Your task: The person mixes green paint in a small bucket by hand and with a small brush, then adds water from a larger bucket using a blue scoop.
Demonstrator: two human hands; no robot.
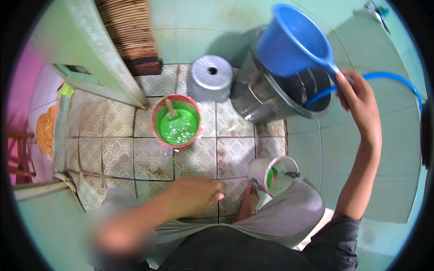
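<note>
My right hand [359, 97] grips the handle of a blue plastic water dipper [282, 52], held up over the rim of a large dark bucket [253, 101]. The dipper's open top is tilted up and to the right; whether water is in it I cannot tell. A blue hose [389, 77] runs into the dark bucket, past my right hand. My left hand [199, 194] hovers over the floor in front of my legs, fingers curled in, nothing visible in it. Beyond it stands a red-rimmed pail [158, 135] of bright green liquid [181, 128], with a stirring stick [171, 109] leaning inside.
An upturned metal pot [210, 79] with a hole stands between pail and dark bucket. Beside my bare foot [247, 201] a whitish pail [260, 169] with green residue lies tilted. A door [106, 58] stands at the left, an orange cloth [46, 128] beyond it. Tiled wall [346, 158] borders the right.
</note>
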